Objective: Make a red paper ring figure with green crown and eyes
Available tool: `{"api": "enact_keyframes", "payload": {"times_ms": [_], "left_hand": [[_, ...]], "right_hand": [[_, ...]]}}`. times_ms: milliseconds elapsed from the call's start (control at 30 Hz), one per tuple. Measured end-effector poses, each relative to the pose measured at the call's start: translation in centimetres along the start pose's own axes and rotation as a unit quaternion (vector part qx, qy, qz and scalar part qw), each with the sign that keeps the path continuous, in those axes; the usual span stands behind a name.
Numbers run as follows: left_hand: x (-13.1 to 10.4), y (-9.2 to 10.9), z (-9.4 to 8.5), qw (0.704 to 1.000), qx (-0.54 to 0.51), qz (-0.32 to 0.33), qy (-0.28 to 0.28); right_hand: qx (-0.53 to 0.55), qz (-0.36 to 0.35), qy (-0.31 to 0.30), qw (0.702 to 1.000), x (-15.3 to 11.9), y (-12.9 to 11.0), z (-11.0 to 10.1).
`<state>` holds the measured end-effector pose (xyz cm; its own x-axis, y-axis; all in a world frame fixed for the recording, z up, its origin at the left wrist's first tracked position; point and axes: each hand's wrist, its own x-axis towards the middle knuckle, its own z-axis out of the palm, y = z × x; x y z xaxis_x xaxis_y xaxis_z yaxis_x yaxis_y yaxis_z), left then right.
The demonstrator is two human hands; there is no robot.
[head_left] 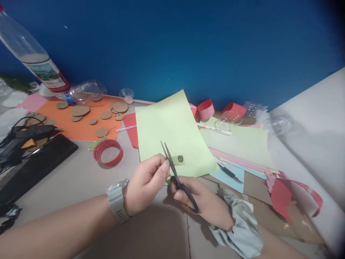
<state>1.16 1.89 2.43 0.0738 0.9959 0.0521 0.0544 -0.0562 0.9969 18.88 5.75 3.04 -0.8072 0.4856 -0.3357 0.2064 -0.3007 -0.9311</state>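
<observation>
My right hand (pixel 188 194) grips a pair of scissors (pixel 174 169) by its black handles, with the blades pointing up and away. The two blades stand slightly apart at the tips. Close beside them, my left hand (pixel 151 180) is closed in a pinch, thumb against forefinger at the blades. What it pinches is mostly hidden; a bit of green shows just below the fingertips. Behind both hands lies a light green sheet of paper (pixel 164 126), with a small patch bearing a dark round mark (pixel 180 158) near its lower edge.
Left of the sheet are a red ring (pixel 108 153), cardboard discs (pixel 80 110) on orange paper (pixel 64 126), a black glue gun (pixel 24 138) and a leaning bottle (pixel 35 54). Rightward lie a white pen (pixel 215 129), a craft knife (pixel 229 172) and red paper strips (pixel 281 198). A blue wall (pixel 172 46) stands behind.
</observation>
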Motion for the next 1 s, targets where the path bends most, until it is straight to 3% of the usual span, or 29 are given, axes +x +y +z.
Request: {"api": "enact_keyframes", "payload": {"times_ms": [1000], "left_hand": [[0.05, -0.41, -0.04, 1.000, -0.023, -0.005, -0.002]], "right_hand": [[0.017, 0.014, -0.002, 1.000, 0.03, 0.16, -0.06]]}}
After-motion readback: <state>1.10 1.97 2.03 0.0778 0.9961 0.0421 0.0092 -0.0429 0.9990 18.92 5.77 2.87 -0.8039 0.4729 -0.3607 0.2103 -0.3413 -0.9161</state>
